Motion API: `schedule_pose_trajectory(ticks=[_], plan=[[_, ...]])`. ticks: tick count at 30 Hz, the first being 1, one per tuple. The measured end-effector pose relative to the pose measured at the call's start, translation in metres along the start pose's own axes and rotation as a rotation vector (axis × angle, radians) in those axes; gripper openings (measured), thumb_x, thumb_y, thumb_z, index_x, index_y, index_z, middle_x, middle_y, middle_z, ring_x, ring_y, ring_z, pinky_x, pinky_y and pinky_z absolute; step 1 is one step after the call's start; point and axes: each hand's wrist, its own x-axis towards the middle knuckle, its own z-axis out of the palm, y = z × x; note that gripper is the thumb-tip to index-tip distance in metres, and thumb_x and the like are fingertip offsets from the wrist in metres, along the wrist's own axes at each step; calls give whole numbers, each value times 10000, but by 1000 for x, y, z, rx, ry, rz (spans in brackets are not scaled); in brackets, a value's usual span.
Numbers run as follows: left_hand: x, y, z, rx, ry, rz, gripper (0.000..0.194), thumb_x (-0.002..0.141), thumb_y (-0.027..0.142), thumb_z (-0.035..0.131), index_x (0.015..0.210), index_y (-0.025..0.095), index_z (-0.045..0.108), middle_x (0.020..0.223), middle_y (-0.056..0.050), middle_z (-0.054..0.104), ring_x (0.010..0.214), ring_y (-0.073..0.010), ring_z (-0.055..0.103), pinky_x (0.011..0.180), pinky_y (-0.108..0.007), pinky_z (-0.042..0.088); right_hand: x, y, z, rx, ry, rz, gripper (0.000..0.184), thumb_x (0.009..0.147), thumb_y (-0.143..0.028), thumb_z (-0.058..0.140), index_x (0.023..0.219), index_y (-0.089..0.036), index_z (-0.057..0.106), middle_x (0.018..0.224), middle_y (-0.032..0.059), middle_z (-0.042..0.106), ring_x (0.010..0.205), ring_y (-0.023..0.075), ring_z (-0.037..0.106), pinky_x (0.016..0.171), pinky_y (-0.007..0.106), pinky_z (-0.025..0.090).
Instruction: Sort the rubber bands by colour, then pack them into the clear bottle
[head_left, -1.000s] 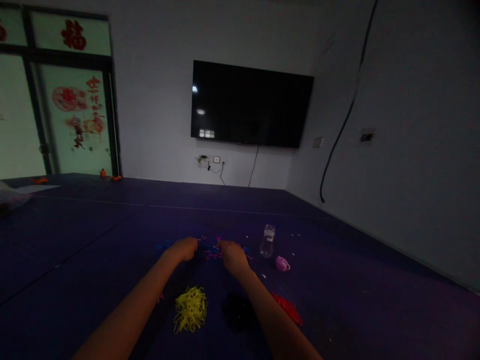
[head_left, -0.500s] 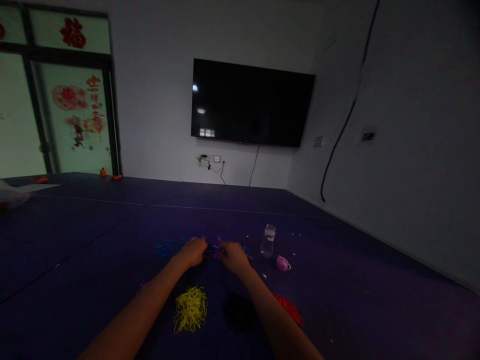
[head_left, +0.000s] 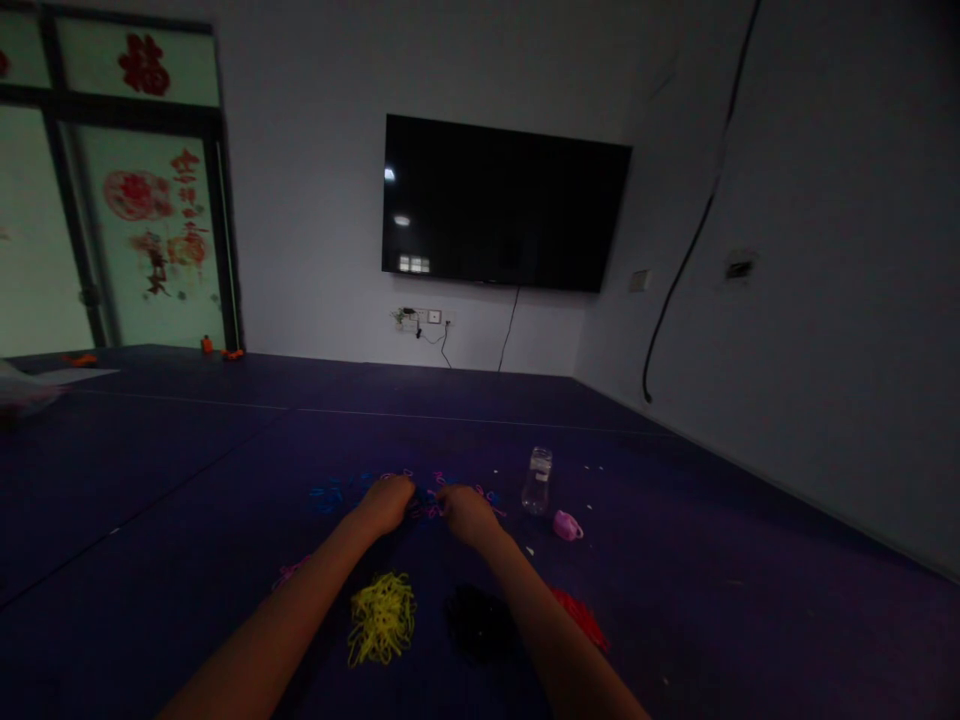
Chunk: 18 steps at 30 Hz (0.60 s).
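Bringing the left hand point(head_left: 388, 502) rightward since a second ago, grip too hidden to tell open from closed; reaching into scattered pink and blue bands point(head_left: 427, 510) on the purple surface point(head_left: 720, 600); keeping the right hand point(head_left: 466, 514) at their edge, grip likewise unclear, left of a clear bottle point(head_left: 536, 484).

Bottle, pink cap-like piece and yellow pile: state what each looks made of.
Bottle: clear, smooth plastic or glass; the surface shows through it.
Pink piece: probably opaque moulded plastic, given its even colour and looped handle.
Yellow pile: likely rubber bands, thin tangled loops.
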Motion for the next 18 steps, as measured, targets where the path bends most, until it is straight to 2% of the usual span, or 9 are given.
schedule_pose_trajectory(ticks=[4,9,12,18], plan=[[0,-2,4,-12,-5,-6,214,795,69,471,923,152,621,1047,-159,648,1042,-262,584,875,-346,422,-3,-6,3,-117,-6,-39,418,711,-19,477,1093,-152,581,1003,128,651,986,210,581,818,285,382],[2,-9,8,-45,-11,-18,186,819,97,462,927,121,612,1048,-187,642,1024,-285,588,835,-358,430,-5,-10,1,-136,-1,-41,439,708,1,454,1119,-131,534,1011,148,623,999,220,555,832,306,373],[3,-15,5,-83,-8,-16,185,839,121,442,918,129,609,1026,-175,650,959,-257,613,779,-320,438,-5,-9,-1,-75,41,-52,474,690,37,418,1119,-140,513,1037,133,599,995,200,541,830,295,368],[8,-17,-5,-177,15,37,230,819,49,394,861,151,595,902,-104,675,853,-178,626,685,-232,406,1,-3,7,158,150,-78,501,652,79,369,1051,-180,527,1028,72,572,923,146,537,782,252,378]])
